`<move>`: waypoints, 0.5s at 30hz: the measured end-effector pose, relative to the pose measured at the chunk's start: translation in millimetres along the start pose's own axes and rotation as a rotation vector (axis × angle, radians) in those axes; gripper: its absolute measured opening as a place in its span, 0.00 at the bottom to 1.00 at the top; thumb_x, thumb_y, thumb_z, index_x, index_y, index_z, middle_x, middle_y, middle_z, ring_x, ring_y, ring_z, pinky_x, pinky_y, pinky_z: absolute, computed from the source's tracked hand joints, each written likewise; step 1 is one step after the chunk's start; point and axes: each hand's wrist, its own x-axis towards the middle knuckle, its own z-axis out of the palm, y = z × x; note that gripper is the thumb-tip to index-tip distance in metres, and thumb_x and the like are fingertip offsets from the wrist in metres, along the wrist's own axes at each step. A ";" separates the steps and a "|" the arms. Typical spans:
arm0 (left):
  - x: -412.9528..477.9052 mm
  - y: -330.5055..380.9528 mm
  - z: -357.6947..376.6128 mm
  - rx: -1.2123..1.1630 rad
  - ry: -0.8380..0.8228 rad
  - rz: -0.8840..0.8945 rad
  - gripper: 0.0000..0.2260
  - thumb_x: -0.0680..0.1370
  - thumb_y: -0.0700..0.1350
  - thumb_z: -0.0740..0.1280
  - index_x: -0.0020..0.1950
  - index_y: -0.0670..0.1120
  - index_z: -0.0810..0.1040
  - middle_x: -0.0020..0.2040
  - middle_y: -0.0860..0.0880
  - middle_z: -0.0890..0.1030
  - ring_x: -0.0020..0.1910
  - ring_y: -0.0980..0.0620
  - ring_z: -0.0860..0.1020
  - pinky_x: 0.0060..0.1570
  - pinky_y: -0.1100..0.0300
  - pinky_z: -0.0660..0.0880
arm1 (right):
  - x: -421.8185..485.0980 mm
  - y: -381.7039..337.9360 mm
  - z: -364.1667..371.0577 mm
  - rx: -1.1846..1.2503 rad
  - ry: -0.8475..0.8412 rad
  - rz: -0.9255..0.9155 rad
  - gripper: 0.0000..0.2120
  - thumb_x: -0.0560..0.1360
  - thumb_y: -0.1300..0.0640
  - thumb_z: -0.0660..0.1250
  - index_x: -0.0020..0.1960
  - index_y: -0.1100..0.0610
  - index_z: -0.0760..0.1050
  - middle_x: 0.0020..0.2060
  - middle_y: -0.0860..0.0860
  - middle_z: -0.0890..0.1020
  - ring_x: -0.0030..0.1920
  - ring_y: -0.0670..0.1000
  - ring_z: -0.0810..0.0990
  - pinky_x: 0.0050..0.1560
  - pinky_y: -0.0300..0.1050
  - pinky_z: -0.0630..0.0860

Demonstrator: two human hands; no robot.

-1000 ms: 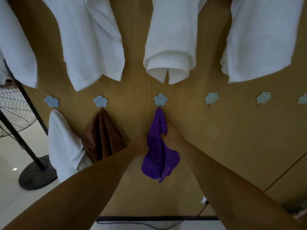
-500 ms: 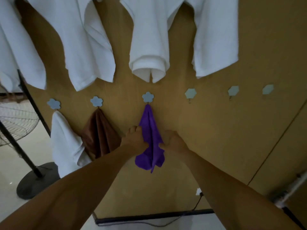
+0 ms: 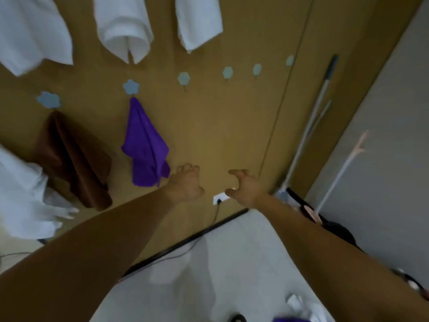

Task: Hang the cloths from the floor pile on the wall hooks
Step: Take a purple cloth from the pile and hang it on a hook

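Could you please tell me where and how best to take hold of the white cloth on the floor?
Probably pinch the raised fold of the white cloth, coming straight down from above with the empty right hand, the nearer one. It lies crumpled on the floor, so a ridge stands up; its edges are blurred.

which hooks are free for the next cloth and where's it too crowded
Free: the four bare hooks right of the purple cloth, bounded above by the white towels and on the right by the pole. The wall beneath them is bare down to the outlet. Crowded: left of purple, where the brown cloth and a white cloth hang pressed together.
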 end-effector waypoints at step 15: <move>-72.2 313.6 129.9 0.024 -0.328 0.439 0.31 0.74 0.54 0.66 0.74 0.45 0.61 0.71 0.42 0.64 0.70 0.41 0.62 0.66 0.47 0.66 | -231.5 273.5 -70.7 0.032 0.080 0.478 0.28 0.73 0.46 0.69 0.71 0.48 0.68 0.70 0.56 0.66 0.68 0.60 0.67 0.70 0.53 0.66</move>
